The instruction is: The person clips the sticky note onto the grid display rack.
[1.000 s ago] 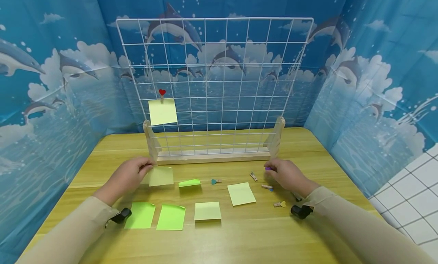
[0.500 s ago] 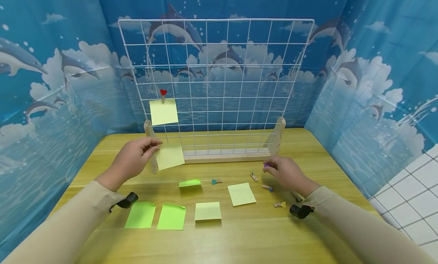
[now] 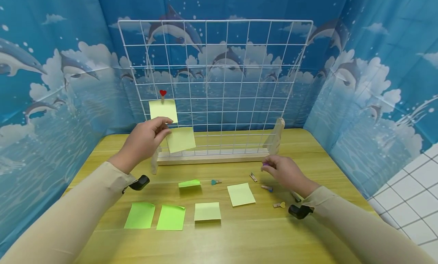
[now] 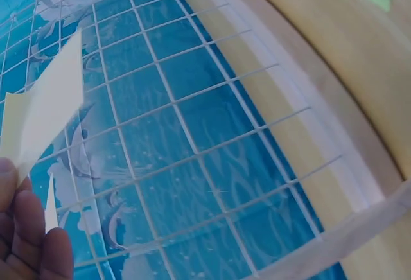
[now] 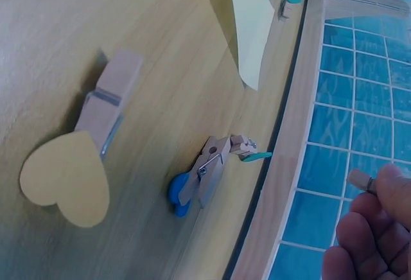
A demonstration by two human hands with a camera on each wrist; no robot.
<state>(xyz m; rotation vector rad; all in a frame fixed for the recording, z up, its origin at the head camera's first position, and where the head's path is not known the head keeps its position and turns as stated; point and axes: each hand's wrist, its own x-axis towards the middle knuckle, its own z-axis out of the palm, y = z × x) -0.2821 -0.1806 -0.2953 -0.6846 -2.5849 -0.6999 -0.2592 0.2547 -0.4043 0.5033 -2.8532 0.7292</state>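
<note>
My left hand (image 3: 143, 140) pinches a pale yellow sticky note (image 3: 181, 139) by its left edge, in front of the lower left of a white wire grid (image 3: 224, 81). In the left wrist view the note (image 4: 54, 94) stands tilted near the wires. Above it, another yellow note (image 3: 161, 108) hangs from the grid under a clothespin with a red heart (image 3: 162, 93); the hand partly covers that note. Low over the table at the right, my right hand (image 3: 285, 172) pinches a small wooden clothespin (image 5: 361, 180) with a purple end, mostly hidden by the fingers.
Near the right hand lie clothespins with a yellow heart (image 3: 279, 205), a blue heart (image 3: 267, 188) and a teal heart (image 3: 215, 182). Pale yellow notes (image 3: 241, 194) and green notes (image 3: 171, 217) lie on the wooden table (image 3: 236, 241). A wooden base (image 3: 212, 158) holds the grid upright.
My left hand has lifted the yellow note off the table and carried it up and to the right, before the grid. The right hand has shifted only slightly, still pinching the clothespin.
</note>
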